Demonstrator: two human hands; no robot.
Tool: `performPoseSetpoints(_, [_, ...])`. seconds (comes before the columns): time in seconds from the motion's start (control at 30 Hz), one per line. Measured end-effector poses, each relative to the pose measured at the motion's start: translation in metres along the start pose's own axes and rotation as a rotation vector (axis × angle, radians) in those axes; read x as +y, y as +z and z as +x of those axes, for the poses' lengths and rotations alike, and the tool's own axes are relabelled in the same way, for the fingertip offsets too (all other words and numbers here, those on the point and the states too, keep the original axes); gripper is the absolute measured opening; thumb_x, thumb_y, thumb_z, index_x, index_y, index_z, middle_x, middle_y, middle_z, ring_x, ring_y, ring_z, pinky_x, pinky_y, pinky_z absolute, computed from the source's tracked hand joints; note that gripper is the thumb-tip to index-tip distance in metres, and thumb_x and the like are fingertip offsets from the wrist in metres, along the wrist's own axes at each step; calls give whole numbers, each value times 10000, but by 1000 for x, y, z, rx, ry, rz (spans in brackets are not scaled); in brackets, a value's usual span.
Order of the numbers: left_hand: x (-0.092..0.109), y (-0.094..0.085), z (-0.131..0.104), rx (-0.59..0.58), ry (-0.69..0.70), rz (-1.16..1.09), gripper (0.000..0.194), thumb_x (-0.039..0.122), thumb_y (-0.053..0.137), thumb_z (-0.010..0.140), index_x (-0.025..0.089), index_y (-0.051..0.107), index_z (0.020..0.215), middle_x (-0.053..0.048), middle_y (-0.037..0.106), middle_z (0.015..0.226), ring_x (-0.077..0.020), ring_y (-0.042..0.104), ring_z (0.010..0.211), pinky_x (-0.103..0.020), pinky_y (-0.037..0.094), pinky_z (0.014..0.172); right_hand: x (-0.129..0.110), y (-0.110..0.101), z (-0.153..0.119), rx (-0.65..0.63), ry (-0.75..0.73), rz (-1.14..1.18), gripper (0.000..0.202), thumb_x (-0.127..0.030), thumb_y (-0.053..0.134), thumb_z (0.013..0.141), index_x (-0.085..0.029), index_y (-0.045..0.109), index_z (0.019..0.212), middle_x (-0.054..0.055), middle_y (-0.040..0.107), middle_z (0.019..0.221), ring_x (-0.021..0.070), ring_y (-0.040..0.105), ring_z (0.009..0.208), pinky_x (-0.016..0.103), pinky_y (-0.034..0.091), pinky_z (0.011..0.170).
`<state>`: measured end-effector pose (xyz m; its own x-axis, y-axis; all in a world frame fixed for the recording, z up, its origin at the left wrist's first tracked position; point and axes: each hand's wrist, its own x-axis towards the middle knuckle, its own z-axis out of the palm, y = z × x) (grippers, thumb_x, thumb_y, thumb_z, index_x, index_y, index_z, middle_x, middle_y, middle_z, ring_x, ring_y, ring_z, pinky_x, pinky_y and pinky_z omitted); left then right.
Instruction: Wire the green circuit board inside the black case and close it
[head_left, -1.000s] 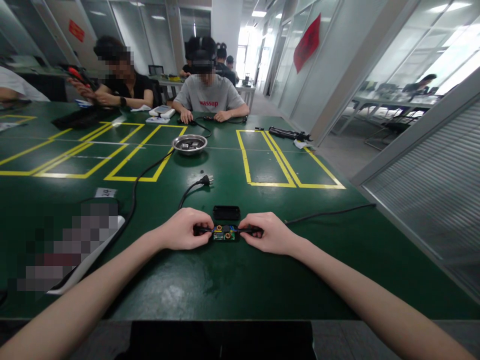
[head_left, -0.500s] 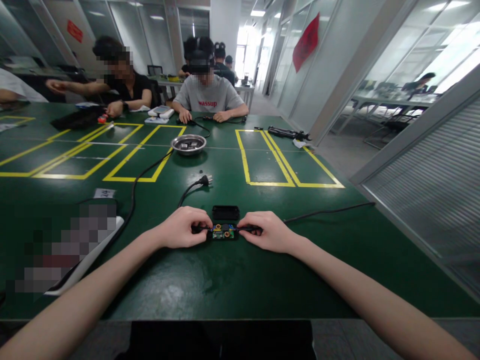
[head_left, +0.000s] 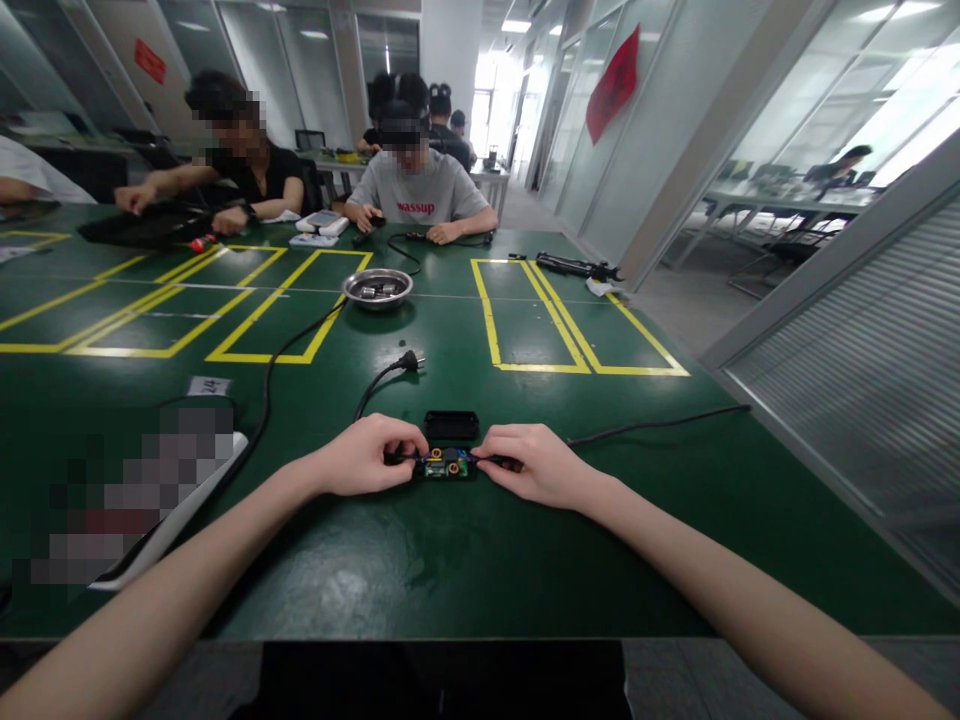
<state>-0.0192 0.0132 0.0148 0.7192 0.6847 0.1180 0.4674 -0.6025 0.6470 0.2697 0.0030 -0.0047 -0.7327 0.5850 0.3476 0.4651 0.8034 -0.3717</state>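
Note:
Between my hands lies a small green circuit board (head_left: 448,464) with copper-wound coils and thin coloured wires, in what looks like a shallow black case. My left hand (head_left: 375,455) pinches a black power cable at the board's left end. At the right end my right hand (head_left: 529,462) pinches another black cable (head_left: 652,425), which runs off to the right across the table. Just behind the board rests a black plastic cover (head_left: 451,424), hollow side showing. A black plug (head_left: 409,361) with metal pins lies beyond my left hand, its cord running back toward that hand.
A metal bowl (head_left: 377,289) of small metal parts stands farther back on the green table (head_left: 510,570). Yellow tape (head_left: 536,368) marks rectangles there. A white-edged, blurred-out object (head_left: 165,510) lies at left. Two co-workers sit across; a black folded stand-like item (head_left: 576,267) lies back right.
My hands stay at the board's two ends, with only a slight shift of the right fingers. Across the table, one co-worker's arm has drawn in over a black item, and another has raised a hand slightly.

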Motion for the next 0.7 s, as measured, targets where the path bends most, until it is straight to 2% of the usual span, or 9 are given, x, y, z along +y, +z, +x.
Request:
performPoseSetpoints(0.17, [-1, -1, -1, -15, -21, -6, 125, 184, 589, 830, 149, 708, 848, 39, 571, 639, -90, 466, 562, -197, 361, 559, -5, -5, 2, -67, 2, -90, 85, -185, 638, 971, -196, 712, 932, 48, 715, 927, 154, 658, 750, 254, 463, 645])
performPoseSetpoints(0.33, [2, -4, -1, -11, -8, -3, 131, 216, 585, 853, 152, 676, 783, -31, 637, 861, -129, 565, 733, -223, 433, 664, -6, -5, 4, -65, -135, -230, 153, -181, 582, 998, -170, 703, 904, 72, 705, 860, 203, 600, 819, 317, 491, 746])
performPoseSetpoints(0.43, [5, -4, 0, -27, -35, -22, 131, 225, 580, 851, 160, 674, 785, -25, 615, 847, -132, 561, 721, -229, 426, 650, -5, -4, 4, -66, -177, -245, 189, -178, 555, 1013, -163, 701, 894, 76, 696, 843, 209, 581, 810, 341, 495, 766])
performPoseSetpoints(0.6, [6, -3, 0, -44, -175, -141, 138, 246, 594, 835, 174, 656, 935, 29, 572, 737, -122, 509, 634, -232, 412, 614, -4, -4, 2, -27, -158, -122, 134, -180, 596, 983, -174, 711, 915, 82, 708, 890, 217, 599, 855, 356, 521, 789])
performPoseSetpoints(0.7, [5, -4, 0, -18, -176, -94, 83, 245, 602, 813, 182, 610, 867, 33, 566, 727, -127, 498, 645, -240, 412, 630, 3, 0, 1, 91, -76, 51, 112, -207, 625, 965, -196, 725, 917, 76, 716, 954, 211, 629, 890, 361, 544, 811])
